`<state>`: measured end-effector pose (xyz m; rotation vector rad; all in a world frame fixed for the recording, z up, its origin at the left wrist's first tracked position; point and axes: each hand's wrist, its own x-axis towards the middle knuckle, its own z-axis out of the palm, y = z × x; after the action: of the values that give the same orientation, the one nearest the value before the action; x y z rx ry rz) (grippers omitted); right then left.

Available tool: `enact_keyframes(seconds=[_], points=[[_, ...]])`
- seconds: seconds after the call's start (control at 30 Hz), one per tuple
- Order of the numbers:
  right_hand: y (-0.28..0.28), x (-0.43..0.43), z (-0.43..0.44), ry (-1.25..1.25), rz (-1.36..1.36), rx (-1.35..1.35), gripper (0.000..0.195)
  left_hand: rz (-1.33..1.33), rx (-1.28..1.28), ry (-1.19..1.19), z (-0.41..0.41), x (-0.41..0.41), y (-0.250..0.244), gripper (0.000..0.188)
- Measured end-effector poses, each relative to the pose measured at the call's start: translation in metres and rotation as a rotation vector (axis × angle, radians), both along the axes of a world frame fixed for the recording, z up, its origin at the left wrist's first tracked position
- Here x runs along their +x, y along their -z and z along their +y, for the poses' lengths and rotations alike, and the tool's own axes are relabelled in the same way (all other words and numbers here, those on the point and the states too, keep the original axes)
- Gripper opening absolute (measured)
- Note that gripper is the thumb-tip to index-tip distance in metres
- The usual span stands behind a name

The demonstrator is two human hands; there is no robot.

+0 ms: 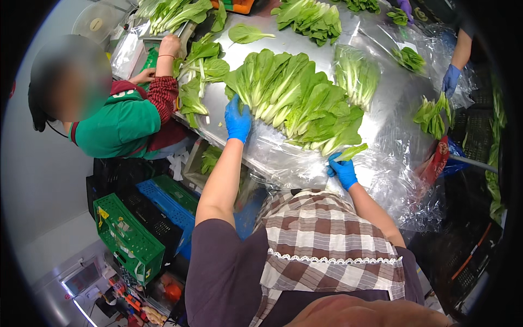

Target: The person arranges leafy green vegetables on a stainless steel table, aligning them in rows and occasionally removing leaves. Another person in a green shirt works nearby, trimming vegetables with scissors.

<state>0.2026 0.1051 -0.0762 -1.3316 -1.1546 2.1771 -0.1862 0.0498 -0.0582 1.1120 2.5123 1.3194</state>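
A row of leafy greens with pale stalks (292, 92) lies overlapping on the metal table before me, with the stalk ends towards me. My left hand (238, 120), in a blue glove, is against the row's left end, with its fingertips partly behind a leaf. Whether it grips a stalk there cannot be made out. Near the row's right end, my right hand (342, 169), also gloved in blue, pinches a single small green leaf (353, 152) between thumb and fingers. Clear plastic film (294, 159) lies on the table beneath and between my hands.
A bagged bunch of greens (356, 75) lies beyond the row. At left a co-worker in green (118, 118) works beside loose greens (192, 98). Another person's blue-gloved hand (450, 79) is at right by a bunch (434, 114). Plastic crates (128, 239) stand at lower left.
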Motion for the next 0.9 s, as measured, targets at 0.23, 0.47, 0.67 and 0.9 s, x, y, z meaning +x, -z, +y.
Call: enact_keyframes(seconds=[0.23, 0.47, 0.67, 0.9], points=[[0.024, 0.007, -0.001, -0.021, -0.083, 0.067, 0.015, -0.086, 0.047, 0.171, 0.029, 0.014, -0.054, 0.036], [-0.012, 0.003, 0.005, -0.121, -0.039, 0.037, 0.019, 0.328, -0.120, -0.177, -0.029, -0.055, -0.005, 0.049], [-0.013, 0.003, -0.002, -0.101, -0.033, -0.008, 0.023, 0.174, -0.573, -0.355, -0.071, -0.106, 0.018, 0.053], [-0.009, 0.001, -0.004, -0.096, -0.042, -0.004, 0.023, 0.257, -0.725, -0.297, -0.059, -0.088, 0.005, 0.043]])
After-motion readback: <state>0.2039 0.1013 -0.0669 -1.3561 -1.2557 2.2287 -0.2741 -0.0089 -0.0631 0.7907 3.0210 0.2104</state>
